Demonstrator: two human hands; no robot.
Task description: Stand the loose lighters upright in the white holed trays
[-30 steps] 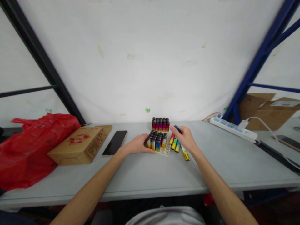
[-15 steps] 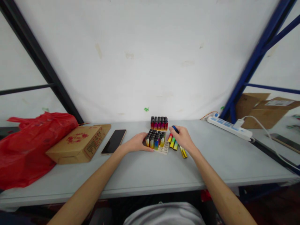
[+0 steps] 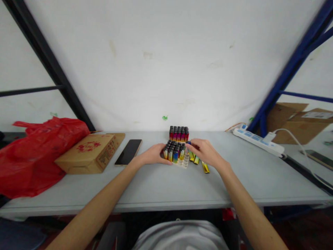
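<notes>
A clear tray (image 3: 184,163) of upright multicoloured lighters (image 3: 174,152) stands at the middle of the grey table (image 3: 166,184). My left hand (image 3: 153,154) rests against the tray's left side. My right hand (image 3: 205,152) holds a blue-topped lighter (image 3: 188,143) over the tray's right edge, fingers closed on it. Loose lighters (image 3: 200,163) lie flat on the table under and beside my right hand. A second block of red and pink lighters (image 3: 178,133) stands just behind the tray, near the wall.
A dark phone (image 3: 128,151) lies left of the tray, then a flat cardboard box (image 3: 90,152) and a red plastic bag (image 3: 36,152). A white power strip (image 3: 260,141) with cables lies at the right. Blue and black rack posts flank the table.
My right hand has moved left with the blue-topped lighter, from beside the loose lighters to the tray's right edge. My left hand has stayed on the tray.
</notes>
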